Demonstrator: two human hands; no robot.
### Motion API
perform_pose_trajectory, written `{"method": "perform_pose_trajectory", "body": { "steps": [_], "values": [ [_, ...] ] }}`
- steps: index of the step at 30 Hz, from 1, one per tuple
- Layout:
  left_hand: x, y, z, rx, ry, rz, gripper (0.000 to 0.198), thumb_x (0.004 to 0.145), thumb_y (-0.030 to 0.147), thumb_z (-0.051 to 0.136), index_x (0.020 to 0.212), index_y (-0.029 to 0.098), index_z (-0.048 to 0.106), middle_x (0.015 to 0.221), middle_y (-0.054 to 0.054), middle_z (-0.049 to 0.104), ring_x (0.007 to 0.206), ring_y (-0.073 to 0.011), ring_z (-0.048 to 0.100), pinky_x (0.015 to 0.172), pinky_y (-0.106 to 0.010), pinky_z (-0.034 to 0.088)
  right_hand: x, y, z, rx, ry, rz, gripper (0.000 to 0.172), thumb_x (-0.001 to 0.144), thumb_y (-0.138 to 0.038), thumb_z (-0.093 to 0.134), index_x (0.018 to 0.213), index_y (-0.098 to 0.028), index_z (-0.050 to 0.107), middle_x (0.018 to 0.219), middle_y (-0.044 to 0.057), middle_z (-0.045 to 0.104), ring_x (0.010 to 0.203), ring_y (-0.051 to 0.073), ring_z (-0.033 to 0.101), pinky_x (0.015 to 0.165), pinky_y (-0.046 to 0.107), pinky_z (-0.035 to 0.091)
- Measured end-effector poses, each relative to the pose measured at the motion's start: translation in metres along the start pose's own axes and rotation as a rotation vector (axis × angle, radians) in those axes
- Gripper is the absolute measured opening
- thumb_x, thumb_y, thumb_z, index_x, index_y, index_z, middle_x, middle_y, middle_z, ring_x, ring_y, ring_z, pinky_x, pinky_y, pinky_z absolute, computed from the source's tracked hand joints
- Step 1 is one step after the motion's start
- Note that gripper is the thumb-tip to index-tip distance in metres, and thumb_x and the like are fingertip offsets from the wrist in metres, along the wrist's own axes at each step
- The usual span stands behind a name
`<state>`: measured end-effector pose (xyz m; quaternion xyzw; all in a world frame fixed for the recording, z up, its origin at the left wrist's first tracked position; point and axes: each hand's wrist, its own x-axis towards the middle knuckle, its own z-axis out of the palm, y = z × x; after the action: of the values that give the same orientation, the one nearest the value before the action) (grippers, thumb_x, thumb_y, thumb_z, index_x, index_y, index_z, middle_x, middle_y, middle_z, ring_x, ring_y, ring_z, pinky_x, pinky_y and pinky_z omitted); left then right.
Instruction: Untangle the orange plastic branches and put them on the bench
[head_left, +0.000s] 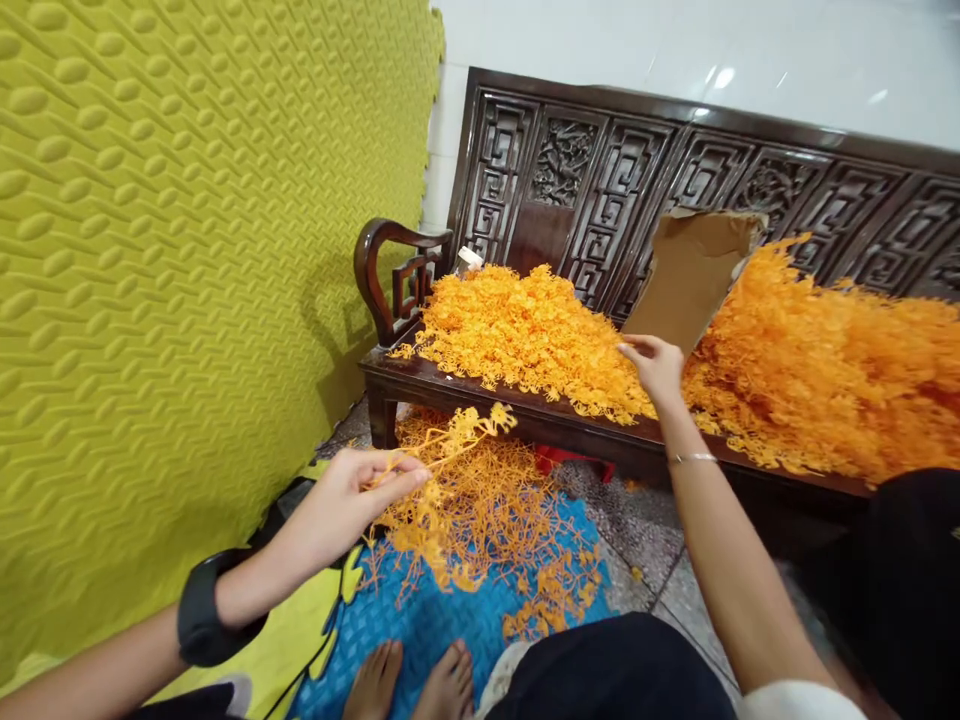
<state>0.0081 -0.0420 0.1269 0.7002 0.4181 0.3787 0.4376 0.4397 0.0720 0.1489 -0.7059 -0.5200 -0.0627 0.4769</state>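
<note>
My left hand (375, 490), closed, pinches an orange plastic flower sprig (463, 430) by its thin stems. The sprig's small blossoms point away to the right, above a heap of bare orange stems (480, 510) on the floor. Over the dark wooden bench (450, 385), my right hand (658, 368) is at the right edge of a heap of loose orange plastic blossoms (517, 335). Its thumb and forefinger are pressed together; whatever is between them, if anything, is too small to make out.
A brown cardboard piece (686, 275) stands against the carved backrest, between the blossoms and a larger orange pile (847, 370). Yellow foam matting (187, 250) rises at left. My bare feet rest on a blue mat (412, 630). Something red (574, 462) lies under the bench.
</note>
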Motion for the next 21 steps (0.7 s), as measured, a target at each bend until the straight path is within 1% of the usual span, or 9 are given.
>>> {"method": "perform_pose_trajectory", "body": {
  "steps": [2,5,9,11,13,15,17,19,21],
  "values": [
    [0.003,0.001,0.000,-0.033,0.048,-0.022,0.026,0.072,0.042,0.063,0.067,0.016,0.069,0.050,0.001,0.051,0.046,-0.0092,0.035,0.040,-0.020,0.023,0.023,0.012,0.022,-0.087,-0.037,0.070,0.026,0.066,-0.023,0.068,0.088,-0.008,0.068,0.084,0.011,0.067,0.077,0.018,0.061,0.074,0.029,0.046],
    [0.005,0.003,0.002,-0.093,0.104,-0.093,0.028,0.071,0.043,0.065,0.068,0.015,0.068,0.048,0.004,0.047,0.043,-0.0065,0.029,0.039,-0.020,0.018,0.041,0.022,0.040,-0.169,0.005,0.134,0.025,0.062,-0.017,0.068,0.085,-0.006,0.065,0.084,0.015,0.064,0.079,0.022,0.058,0.075,0.036,0.044],
    [0.007,0.006,0.005,-0.177,0.094,-0.136,0.029,0.071,0.043,0.066,0.073,0.014,0.068,0.047,0.006,0.038,0.042,-0.0050,0.022,0.040,-0.021,0.011,0.048,0.031,0.038,-0.219,0.020,0.159,0.013,0.063,-0.007,0.059,0.075,-0.009,0.063,0.079,0.015,0.062,0.079,0.025,0.056,0.076,0.041,0.042],
    [0.009,0.006,0.006,-0.220,0.086,-0.144,0.030,0.072,0.044,0.066,0.075,0.014,0.067,0.046,0.008,0.034,0.042,-0.0048,0.020,0.040,-0.021,0.010,0.051,0.031,0.035,-0.211,-0.009,0.141,0.015,0.060,-0.002,0.054,0.070,-0.009,0.063,0.076,0.015,0.062,0.079,0.026,0.057,0.077,0.042,0.042],
    [0.011,0.006,0.008,-0.261,0.085,-0.148,0.031,0.072,0.045,0.066,0.077,0.014,0.066,0.045,0.008,0.032,0.041,-0.0046,0.019,0.040,-0.022,0.008,0.052,0.026,0.034,-0.187,-0.029,0.103,0.020,0.059,0.001,0.051,0.072,-0.009,0.063,0.080,0.017,0.063,0.083,0.028,0.058,0.081,0.044,0.042],
    [0.012,0.007,0.011,-0.300,0.082,-0.149,0.031,0.072,0.045,0.066,0.078,0.014,0.066,0.045,0.009,0.031,0.041,-0.0042,0.018,0.040,-0.022,0.007,0.048,0.011,0.033,-0.145,-0.040,0.037,0.023,0.061,-0.001,0.051,0.079,-0.009,0.064,0.090,0.018,0.063,0.088,0.028,0.058,0.085,0.044,0.041],
    [0.012,0.009,0.014,-0.334,0.089,-0.151,0.032,0.072,0.044,0.066,0.079,0.013,0.066,0.045,0.009,0.029,0.040,-0.0040,0.017,0.040,-0.021,0.007,0.031,-0.014,0.031,-0.080,-0.071,-0.045,0.021,0.066,-0.008,0.054,0.085,-0.011,0.064,0.094,0.014,0.064,0.088,0.024,0.059,0.085,0.040,0.044],
    [0.013,0.011,0.017,-0.368,0.103,-0.158,0.031,0.073,0.043,0.067,0.080,0.013,0.065,0.044,0.010,0.029,0.040,-0.0037,0.016,0.039,-0.021,0.006,-0.002,-0.048,0.022,0.047,-0.163,-0.164,0.016,0.074,-0.018,0.055,0.087,-0.014,0.063,0.087,0.008,0.066,0.080,0.019,0.062,0.077,0.034,0.049],
    [0.014,0.012,0.019,-0.403,0.110,-0.171,0.028,0.074,0.041,0.066,0.080,0.014,0.064,0.043,0.010,0.027,0.040,-0.0035,0.014,0.039,-0.020,0.006,-0.048,-0.085,0.009,0.379,-0.365,-0.415,0.017,0.082,-0.025,0.050,0.091,-0.015,0.060,0.081,0.006,0.065,0.073,0.017,0.063,0.072,0.032,0.051]
  ]
}}
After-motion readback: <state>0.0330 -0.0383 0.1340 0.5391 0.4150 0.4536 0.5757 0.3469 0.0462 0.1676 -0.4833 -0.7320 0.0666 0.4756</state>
